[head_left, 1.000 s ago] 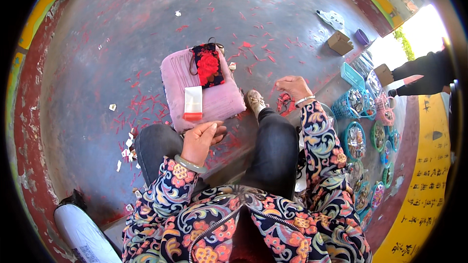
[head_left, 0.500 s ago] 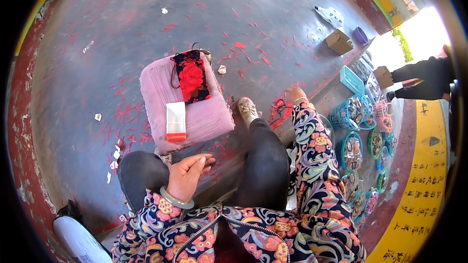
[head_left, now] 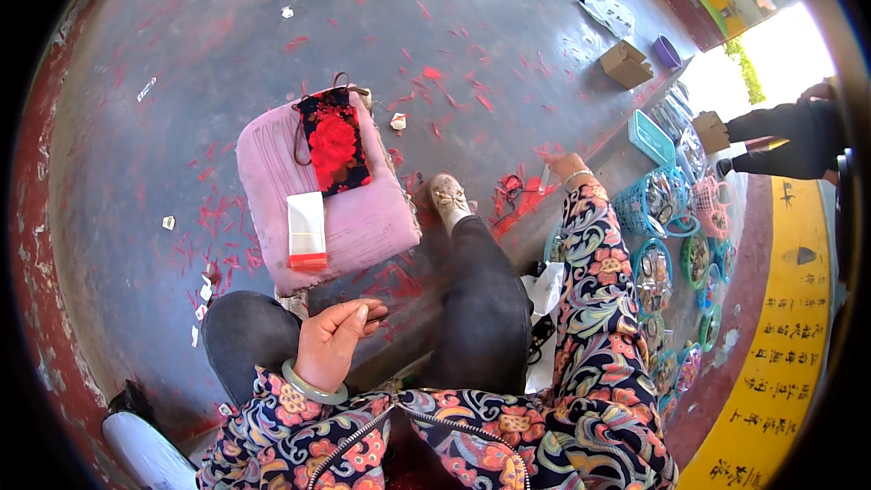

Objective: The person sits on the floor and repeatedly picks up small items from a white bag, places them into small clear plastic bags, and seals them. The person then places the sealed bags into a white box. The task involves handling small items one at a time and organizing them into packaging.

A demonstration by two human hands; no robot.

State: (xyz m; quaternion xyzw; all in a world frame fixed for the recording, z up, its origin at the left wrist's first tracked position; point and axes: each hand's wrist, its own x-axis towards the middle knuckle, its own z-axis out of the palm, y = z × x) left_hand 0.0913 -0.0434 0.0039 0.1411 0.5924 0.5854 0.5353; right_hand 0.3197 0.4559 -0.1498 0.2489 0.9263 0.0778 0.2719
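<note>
Your left hand (head_left: 334, 343) at six o'clock, fingers loosely curled over your knee, holding nothing, your right hand (head_left: 567, 168) out at two o'clock beside red strips (head_left: 515, 195), grip unclear, pink cushion (head_left: 363, 222) at ten o'clock.

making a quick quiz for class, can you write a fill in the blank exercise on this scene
1. The black pouch with a flower in ____ lies on the cushion.
2. The cushion under it is ____ in colour.
3. The left hand has a pale green ____ at its wrist.
4. The right hand reaches out toward the red ____ on the floor.

Missing words: red; pink; bangle; scraps
</note>
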